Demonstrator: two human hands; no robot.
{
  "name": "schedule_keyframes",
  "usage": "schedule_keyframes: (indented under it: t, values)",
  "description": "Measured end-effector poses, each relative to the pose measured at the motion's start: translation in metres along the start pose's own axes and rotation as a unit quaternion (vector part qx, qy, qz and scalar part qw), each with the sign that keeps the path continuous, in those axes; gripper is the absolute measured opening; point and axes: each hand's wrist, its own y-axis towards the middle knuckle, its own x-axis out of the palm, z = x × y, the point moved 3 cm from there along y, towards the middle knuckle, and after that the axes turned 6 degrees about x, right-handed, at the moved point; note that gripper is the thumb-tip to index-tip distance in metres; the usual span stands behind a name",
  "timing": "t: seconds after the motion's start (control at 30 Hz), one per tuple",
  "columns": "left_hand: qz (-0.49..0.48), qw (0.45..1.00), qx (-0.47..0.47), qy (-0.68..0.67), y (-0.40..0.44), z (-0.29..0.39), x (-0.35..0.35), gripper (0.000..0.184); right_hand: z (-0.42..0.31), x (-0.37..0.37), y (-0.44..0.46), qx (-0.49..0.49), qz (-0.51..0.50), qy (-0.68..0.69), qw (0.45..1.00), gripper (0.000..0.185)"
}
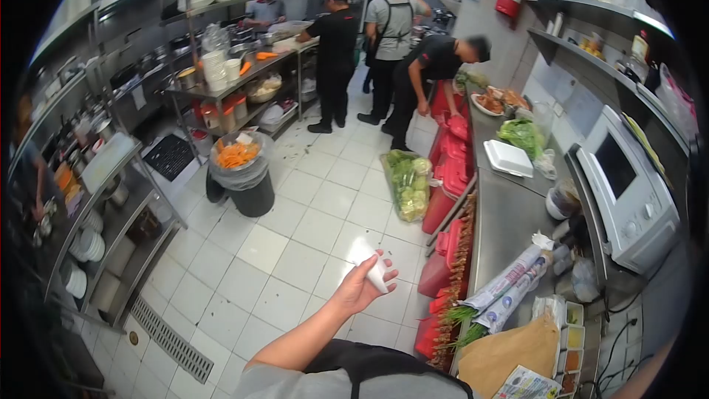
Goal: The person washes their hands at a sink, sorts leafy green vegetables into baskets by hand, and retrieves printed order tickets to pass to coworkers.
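1. Left hand [358,294]: raised over the tiled floor, its grip closed around a white item [377,275], material uncertain. In this inspector's judgement, pick-up is complete; release is not yet done.
2. Right hand: not in view; its grip cannot be told.
3. Near end of the steel desk [491,216], at right: brown paper [509,355], small tubs [573,340] and a wrapped bundle [509,281] with green stalks crowd the surface.
4. Red containers [445,247]: lined along the desk's side, between the floor and the desk.
5. Farther along the desk: a white foam box [508,158] and leafy greens.
6. Bag of green vegetables [408,186]: on the floor beside the containers, narrowing the walkway.
7. Waste bin [251,196]: lined, orange scraps on top, at left.
8. Bending co-worker [436,63]: at the far red containers, obstructing passage there.
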Motion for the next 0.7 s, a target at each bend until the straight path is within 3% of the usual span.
schedule_keyframes:
  t: [0.03, 0.1, 0.2, 0.23, 0.27, 0.33, 0.37, 0.4, 0.5, 0.6, 0.7]
  values:
    - [0.007, 1.000, 0.000, 0.005, 0.001, 0.001, 0.002, 0.030, 0.005, 0.004, 0.006, 0.023, 0.025, 0.030, 0.999, 0.024]
    - [0.016, 1.000, -0.005, 0.007, 0.001, 0.000, 0.001, 0.030, -0.017, -0.001, 0.009, 0.041, 0.046, -0.061, 0.996, 0.026]
    - [0.023, 1.000, -0.012, -0.005, 0.003, -0.001, -0.002, 0.030, -0.021, 0.004, 0.010, -0.048, 0.087, 0.017, 0.995, 0.027]
    - [0.026, 0.999, -0.014, -0.010, 0.004, -0.001, -0.004, 0.030, -0.023, 0.000, 0.017, 0.104, 0.012, 0.120, 0.987, 0.027]
    - [0.029, 0.999, -0.017, -0.016, 0.005, -0.001, -0.005, 0.030, -0.025, -0.006, 0.027, 0.252, -0.063, 0.218, 0.941, 0.028]
    - [0.034, 0.999, -0.018, -0.018, 0.007, -0.001, -0.005, 0.029, -0.030, -0.006, 0.024, 0.248, -0.099, 0.199, 0.943, 0.031]
    - [0.036, 0.999, -0.019, -0.020, 0.008, -0.001, -0.004, 0.029, -0.027, 0.000, 0.012, 0.095, -0.058, 0.084, 0.990, 0.033]
    - [0.037, 0.999, -0.021, -0.019, 0.009, -0.002, -0.003, 0.028, -0.025, 0.007, 0.004, -0.063, -0.016, -0.034, 0.997, 0.035]
    - [0.036, 0.999, -0.027, -0.019, 0.014, -0.003, 0.001, 0.028, -0.009, 0.017, 0.012, -0.073, 0.059, 0.061, 0.994, 0.038]
    - [0.025, 0.999, -0.034, -0.022, 0.018, -0.007, 0.003, 0.027, -0.009, 0.025, 0.013, 0.014, 0.021, 0.128, 0.991, 0.040]
    - [0.029, 0.999, -0.041, -0.020, 0.019, -0.011, 0.004, 0.027, -0.031, 0.020, 0.007, 0.022, -0.013, 0.092, 0.995, 0.043]
